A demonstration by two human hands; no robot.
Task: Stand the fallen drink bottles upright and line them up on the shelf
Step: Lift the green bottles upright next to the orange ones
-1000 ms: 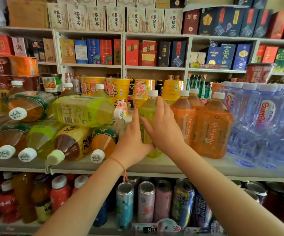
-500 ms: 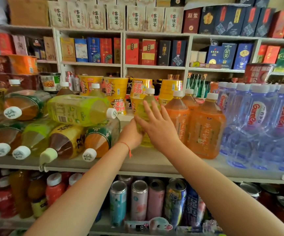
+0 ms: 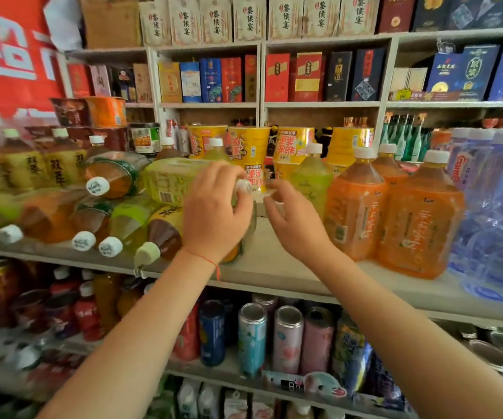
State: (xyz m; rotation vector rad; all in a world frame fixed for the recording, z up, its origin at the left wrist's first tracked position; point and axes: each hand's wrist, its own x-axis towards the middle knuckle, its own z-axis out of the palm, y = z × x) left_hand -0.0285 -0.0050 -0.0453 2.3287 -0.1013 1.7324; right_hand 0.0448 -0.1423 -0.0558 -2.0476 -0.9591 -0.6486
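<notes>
Two hands: both are up at the middle shelf [image 3: 274,272], at the right end of the heap of fallen bottles.
Lower shelf, nearest me: cans [image 3: 286,337] stand upright in a row below my forearms; not part of this job.
My left hand [image 3: 214,211]: fingers curl over the neck end of the fallen light-green bottle [image 3: 168,182], by its white cap [image 3: 243,186]; I judge it a grip, though my hand hides the contact.
My right hand [image 3: 295,219]: loosely spread, holding nothing, just right of that cap and apart from it.
Deciding relation: the light-green bottle lies on top of the heap with its long axis running left to right along the shelf, cap toward my hands, base away to the left. My left hand is the nearer one.
Next move, as I judge it: swing the base down and the cap up into the bare gap of shelf in front of my right hand.
Heap below: brown-capped tea bottles [image 3: 162,234] lie with their caps pointing out at me; one orange-filled bottle [image 3: 114,176] lies tilted higher up.
Already upright: a green bottle [image 3: 312,179] and the orange bottles [image 3: 419,219] stand in line to the right, water bottles [image 3: 492,207] beyond them.
Behind: yellow noodle cups [image 3: 248,143] stacked at the back.
</notes>
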